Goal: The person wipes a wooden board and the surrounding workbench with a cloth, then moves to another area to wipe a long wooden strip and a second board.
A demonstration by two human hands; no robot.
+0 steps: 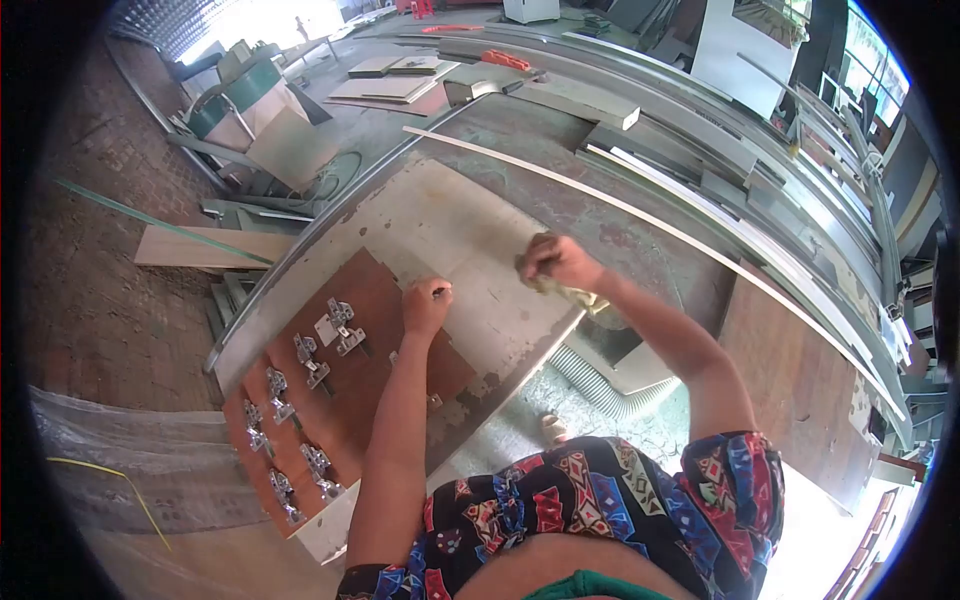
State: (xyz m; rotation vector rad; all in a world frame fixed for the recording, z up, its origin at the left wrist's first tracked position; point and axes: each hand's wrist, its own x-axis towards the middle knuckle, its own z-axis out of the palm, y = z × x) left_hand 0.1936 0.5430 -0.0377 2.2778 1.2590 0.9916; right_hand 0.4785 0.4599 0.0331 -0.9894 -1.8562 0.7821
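Observation:
My left hand (427, 303) is closed over the right part of a reddish-brown board (375, 395); what it holds, if anything, is too small to name. Several metal hinges (280, 395) lie on that board, to the left of my left forearm. My right hand (555, 265) is closed around a pale, crumpled cloth (590, 298) above the right edge of the worn, light worktable (470, 235). Part of the cloth hangs below the fingers. Its upper end by the fingers is dark and blurred.
A long white strip (600, 200) crosses behind the worktable. Long metal profiles (700, 130) are stacked at the back right. A ribbed hose (600, 385) runs below the table's right edge. Clear plastic sheeting (150, 480) lies at lower left, and a brown panel (790, 370) is at right.

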